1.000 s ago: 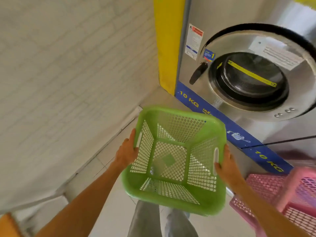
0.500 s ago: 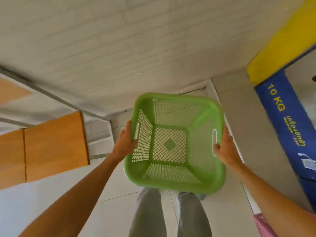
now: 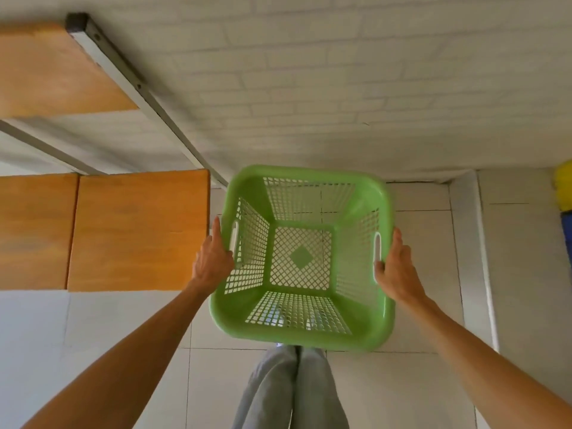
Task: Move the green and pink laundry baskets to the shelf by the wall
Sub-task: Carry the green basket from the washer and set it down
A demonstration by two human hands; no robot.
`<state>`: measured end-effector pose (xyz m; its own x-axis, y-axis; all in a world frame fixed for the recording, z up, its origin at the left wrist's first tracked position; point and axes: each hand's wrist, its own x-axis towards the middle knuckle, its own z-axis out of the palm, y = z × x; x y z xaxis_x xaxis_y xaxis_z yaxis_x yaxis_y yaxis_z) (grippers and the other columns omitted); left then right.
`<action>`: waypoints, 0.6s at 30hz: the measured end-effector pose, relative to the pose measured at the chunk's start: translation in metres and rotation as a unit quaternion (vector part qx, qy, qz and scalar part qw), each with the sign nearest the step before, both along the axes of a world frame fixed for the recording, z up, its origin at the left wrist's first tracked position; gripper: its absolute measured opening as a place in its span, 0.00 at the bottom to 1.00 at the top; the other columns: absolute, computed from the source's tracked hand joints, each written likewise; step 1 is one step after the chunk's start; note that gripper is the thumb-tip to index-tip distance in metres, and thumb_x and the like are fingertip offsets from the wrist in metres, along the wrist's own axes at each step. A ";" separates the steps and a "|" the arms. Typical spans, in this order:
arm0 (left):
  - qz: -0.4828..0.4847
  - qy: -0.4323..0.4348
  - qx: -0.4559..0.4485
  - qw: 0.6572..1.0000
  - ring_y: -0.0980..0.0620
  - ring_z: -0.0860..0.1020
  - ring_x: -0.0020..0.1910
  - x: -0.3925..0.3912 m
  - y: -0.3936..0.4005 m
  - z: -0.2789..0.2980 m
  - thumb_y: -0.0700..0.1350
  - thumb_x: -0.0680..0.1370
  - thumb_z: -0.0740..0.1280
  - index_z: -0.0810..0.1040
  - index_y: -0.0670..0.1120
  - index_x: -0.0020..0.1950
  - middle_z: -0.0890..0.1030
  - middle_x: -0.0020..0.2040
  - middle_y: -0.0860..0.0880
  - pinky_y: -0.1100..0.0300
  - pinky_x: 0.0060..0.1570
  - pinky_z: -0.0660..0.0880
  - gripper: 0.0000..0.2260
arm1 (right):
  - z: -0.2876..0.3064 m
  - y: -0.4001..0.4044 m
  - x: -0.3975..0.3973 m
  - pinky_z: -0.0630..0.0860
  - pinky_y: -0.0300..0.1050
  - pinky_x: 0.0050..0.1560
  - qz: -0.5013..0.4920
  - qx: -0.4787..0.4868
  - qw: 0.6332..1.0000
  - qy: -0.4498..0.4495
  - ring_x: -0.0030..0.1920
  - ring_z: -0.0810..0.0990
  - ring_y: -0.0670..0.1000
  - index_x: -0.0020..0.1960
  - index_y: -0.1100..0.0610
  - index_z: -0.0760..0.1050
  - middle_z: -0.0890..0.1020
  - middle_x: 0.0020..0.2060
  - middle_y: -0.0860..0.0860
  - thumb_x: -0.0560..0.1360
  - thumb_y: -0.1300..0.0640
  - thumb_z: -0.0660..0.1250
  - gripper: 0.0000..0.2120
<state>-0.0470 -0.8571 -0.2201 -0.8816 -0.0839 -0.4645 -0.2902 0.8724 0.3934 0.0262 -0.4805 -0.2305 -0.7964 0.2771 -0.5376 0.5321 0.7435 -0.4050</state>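
I hold an empty green laundry basket with mesh walls in front of me, above the floor. My left hand grips its left rim by the handle slot. My right hand grips the right rim by the other slot. The shelf with wooden boards and a grey metal frame stands to the left, against the white brick wall; its lower board's right end is just left of the basket. The pink basket is out of view.
A higher wooden shelf board sits at top left. The white brick wall is straight ahead. A white tiled floor lies below. A yellow and blue machine edge shows at far right. My grey trouser legs are below the basket.
I have turned left with the green basket, away from the washing machine. The shelf has come closer and larger at left. The pink basket has left the view.
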 end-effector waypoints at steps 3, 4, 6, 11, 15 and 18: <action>0.031 0.017 0.014 0.999 0.44 0.79 0.29 -0.007 -0.017 -0.023 0.29 0.75 0.65 0.51 0.46 0.82 0.80 0.44 0.42 0.46 0.24 0.78 0.39 | -0.025 -0.015 -0.024 0.83 0.55 0.29 0.012 0.007 1.000 -0.001 0.33 0.82 0.56 0.81 0.49 0.40 0.69 0.61 0.63 0.78 0.63 0.67 0.44; 0.031 0.022 0.019 0.999 0.44 0.79 0.29 -0.010 -0.021 -0.032 0.30 0.75 0.64 0.51 0.47 0.82 0.79 0.44 0.43 0.46 0.23 0.78 0.39 | -0.033 -0.018 -0.028 0.82 0.55 0.27 0.012 0.010 1.000 0.004 0.32 0.82 0.56 0.81 0.49 0.41 0.69 0.59 0.63 0.78 0.63 0.67 0.44; 0.020 0.034 0.018 0.999 0.45 0.79 0.29 -0.017 -0.030 -0.051 0.31 0.76 0.65 0.51 0.49 0.82 0.78 0.46 0.43 0.49 0.23 0.78 0.39 | -0.052 -0.023 -0.037 0.81 0.55 0.25 0.015 0.026 0.999 0.021 0.31 0.81 0.56 0.81 0.49 0.43 0.70 0.56 0.61 0.78 0.63 0.67 0.43; 0.010 0.045 0.034 0.998 0.50 0.77 0.27 -0.024 -0.034 -0.092 0.33 0.76 0.66 0.50 0.53 0.82 0.79 0.48 0.44 0.58 0.21 0.76 0.40 | -0.087 -0.016 -0.056 0.80 0.54 0.24 0.020 0.061 0.996 0.053 0.30 0.80 0.55 0.81 0.50 0.46 0.71 0.56 0.61 0.78 0.63 0.67 0.41; 0.016 0.053 0.045 0.997 0.51 0.79 0.33 -0.031 -0.030 -0.113 0.34 0.76 0.68 0.49 0.54 0.82 0.79 0.52 0.41 0.56 0.24 0.79 0.42 | -0.102 -0.014 -0.070 0.82 0.55 0.30 0.018 0.059 0.997 0.044 0.34 0.78 0.54 0.82 0.51 0.46 0.71 0.57 0.62 0.77 0.63 0.67 0.42; 0.022 0.048 0.046 0.998 0.49 0.80 0.36 -0.035 -0.031 -0.122 0.34 0.76 0.69 0.49 0.55 0.82 0.78 0.54 0.39 0.53 0.26 0.80 0.43 | -0.108 -0.018 -0.078 0.82 0.53 0.34 0.023 0.063 0.997 0.041 0.36 0.76 0.54 0.82 0.52 0.46 0.72 0.59 0.62 0.78 0.63 0.67 0.42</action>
<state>-0.0818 -0.8878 -0.3422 -0.9187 -0.0848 -0.3856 -0.2852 0.8179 0.4997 -0.0513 -0.4988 -0.3387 -0.8498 0.3011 -0.4327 0.4656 0.8136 -0.3482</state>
